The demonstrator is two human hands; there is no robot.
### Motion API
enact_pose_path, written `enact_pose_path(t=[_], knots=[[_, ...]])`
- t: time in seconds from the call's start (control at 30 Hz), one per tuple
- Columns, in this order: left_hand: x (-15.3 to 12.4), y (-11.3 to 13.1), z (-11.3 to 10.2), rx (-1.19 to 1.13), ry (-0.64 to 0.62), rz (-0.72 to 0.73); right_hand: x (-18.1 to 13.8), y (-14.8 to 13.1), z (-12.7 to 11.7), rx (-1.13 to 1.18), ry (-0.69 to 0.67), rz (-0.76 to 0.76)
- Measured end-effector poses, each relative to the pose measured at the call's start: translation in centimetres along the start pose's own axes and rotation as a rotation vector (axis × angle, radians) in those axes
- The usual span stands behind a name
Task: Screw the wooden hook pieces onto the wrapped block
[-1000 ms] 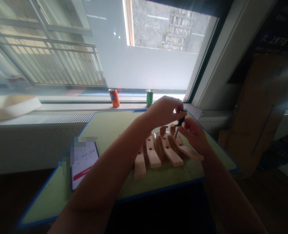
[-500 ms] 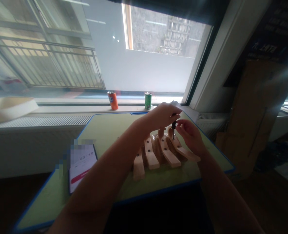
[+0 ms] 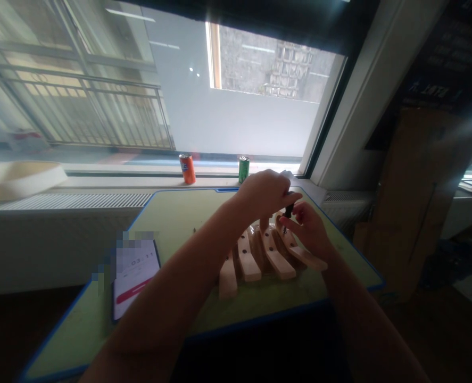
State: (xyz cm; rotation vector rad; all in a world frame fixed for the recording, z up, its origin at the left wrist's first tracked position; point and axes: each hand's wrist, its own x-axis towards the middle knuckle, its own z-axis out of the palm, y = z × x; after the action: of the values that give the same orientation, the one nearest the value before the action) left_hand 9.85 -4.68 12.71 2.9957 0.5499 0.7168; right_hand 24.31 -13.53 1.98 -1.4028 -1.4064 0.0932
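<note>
Several curved light wooden pieces [image 3: 251,260] with dark screw holes lie fanned out on the green table [image 3: 172,218]. My left hand [image 3: 265,192] is closed round the top of a small dark screwdriver [image 3: 287,215] that stands upright over the rightmost wooden piece [image 3: 303,254]. My right hand [image 3: 309,227] is just to the right of it, fingers pinched at the screwdriver's shaft near its tip and resting on that piece.
A phone [image 3: 134,271] with a timer screen lies at the table's left front. An orange can [image 3: 187,168] and a green can [image 3: 243,169] stand on the windowsill behind. A brown board [image 3: 419,186] leans at the right.
The screwdriver went from tilted to upright over the rightmost piece. Both hands stay on it with small shifts. The phone timer has counted up.
</note>
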Motion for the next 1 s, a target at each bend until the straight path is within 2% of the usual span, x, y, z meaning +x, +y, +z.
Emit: enact_pose_path(t=[0.2,0.27,0.37,0.47,0.57,0.67,0.73,0.83,0.93,1.0], knots=[[-0.2,0.5,-0.4,-0.131,-0.041,0.154,-0.2,-1.2,-0.5,0.019,-0.084,-0.099],[-0.2,0.4,-0.3,-0.148,0.011,0.120,-0.2,-1.2,-0.3,-0.006,-0.071,-0.067],[-0.2,0.3,-0.1,-0.080,0.080,-0.023,-0.1,-0.6,0.2,-0.054,0.006,0.022],[-0.1,0.3,-0.1,-0.023,0.026,-0.090,-0.1,0.0,0.6,-0.028,0.041,0.056],[0.0,0.2,-0.1,-0.073,-0.016,0.004,-0.3,-0.1,0.5,-0.017,0.023,0.035],[0.0,0.0,0.0,-0.198,-0.037,0.149,-0.5,-0.5,-0.1,-0.013,-0.032,-0.004],[-0.1,-0.1,0.0,-0.295,-0.058,0.193,-0.5,-0.7,-0.2,-0.006,-0.041,-0.010],[-0.2,-0.2,0.0,-0.387,-0.062,0.144,-0.4,-0.6,0.0,0.005,0.028,0.048],[-0.1,-0.1,-0.1,-0.323,-0.037,0.063,-0.2,-0.4,0.3,0.046,0.046,0.100],[0.0,0.1,-0.2,-0.276,-0.052,0.091,-0.1,-0.3,0.4,0.059,0.052,0.111]])
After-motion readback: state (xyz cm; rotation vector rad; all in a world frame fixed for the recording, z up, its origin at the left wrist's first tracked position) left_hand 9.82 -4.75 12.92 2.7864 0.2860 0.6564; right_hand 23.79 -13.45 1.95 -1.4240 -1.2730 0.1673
